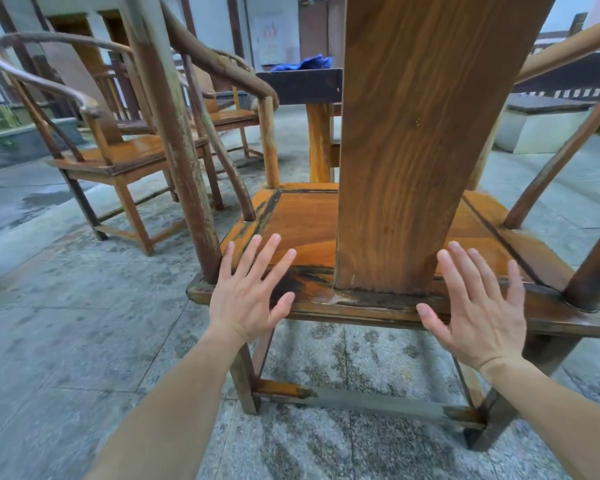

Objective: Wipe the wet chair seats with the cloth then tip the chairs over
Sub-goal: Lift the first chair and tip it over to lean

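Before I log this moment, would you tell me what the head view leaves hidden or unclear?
- Near chair's seat: its middle is hidden behind the wide back splat; wetness there cannot be judged.
- Near chair's top rail: cut off by the upper edge.
- Left hand and right hand: both spread open; contact with the seat frame cannot be told.
- Blue cloth on the dark table: far, partly behind the splat.
- Wall notice: too small and blurred to read.
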